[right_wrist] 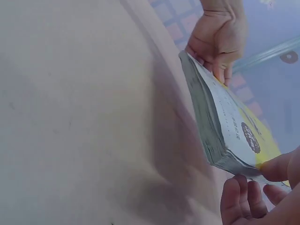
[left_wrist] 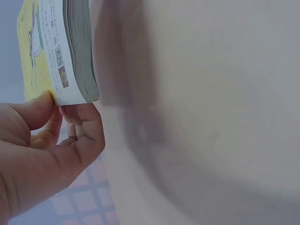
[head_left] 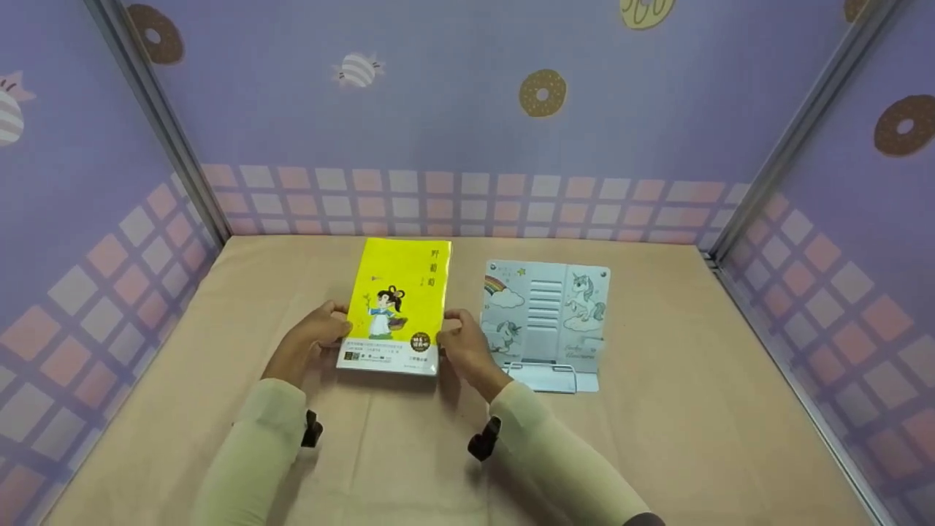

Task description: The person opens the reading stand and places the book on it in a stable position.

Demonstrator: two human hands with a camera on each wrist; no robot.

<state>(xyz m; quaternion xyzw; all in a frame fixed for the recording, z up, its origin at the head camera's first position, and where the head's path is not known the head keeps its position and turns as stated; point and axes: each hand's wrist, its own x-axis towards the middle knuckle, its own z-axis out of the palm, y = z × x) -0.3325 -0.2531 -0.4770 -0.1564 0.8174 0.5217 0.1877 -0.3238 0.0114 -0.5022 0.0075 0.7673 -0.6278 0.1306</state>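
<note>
A thick yellow book (head_left: 402, 292) with a white lower band and a cartoon girl on its cover is held between both hands, face up. My left hand (head_left: 321, 332) grips its left edge, and in the left wrist view the thumb lies on the cover with the fingers curled beneath. On the opposite edge my right hand (head_left: 467, 347) pinches the book the same way, thumb on top. The right wrist view shows the page block and a shadow on the cloth below, so the book is off the table. To the right stands a white bookstand (head_left: 544, 314) with unicorn drawings.
A wire page holder (head_left: 544, 367) crosses the stand's lower ledge, close to the right forearm. Pale peach cloth covers the table (head_left: 679, 438). Purple patterned panels (head_left: 453, 131) with metal corner posts enclose the back and sides.
</note>
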